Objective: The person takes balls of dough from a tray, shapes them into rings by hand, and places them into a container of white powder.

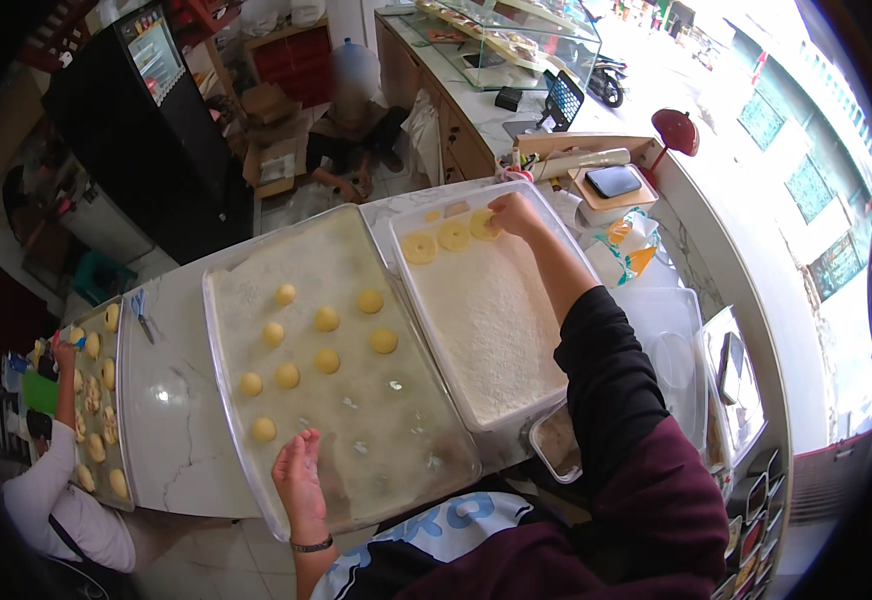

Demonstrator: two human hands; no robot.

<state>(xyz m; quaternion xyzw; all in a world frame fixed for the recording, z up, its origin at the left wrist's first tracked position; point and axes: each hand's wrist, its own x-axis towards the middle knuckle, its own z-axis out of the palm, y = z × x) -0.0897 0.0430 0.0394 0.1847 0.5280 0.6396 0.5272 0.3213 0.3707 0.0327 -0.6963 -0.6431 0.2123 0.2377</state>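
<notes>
My right hand reaches to the far end of a floured white tray. Its fingers are closed at the edge of a flattened dough ring, partly hiding it. Two more dough rings, a middle one and a left one, lie beside it in a row. My left hand hovers at the near left of a larger tray, fingers stretched out and nothing in them. Several round dough balls sit spaced out on that tray; the nearest ball lies just beyond my left fingertips.
At the far left, another person's hand works over a tray of shaped dough pieces. Blue scissors lie on the marble table. A phone rests on a box at the right. Another person sits beyond the table.
</notes>
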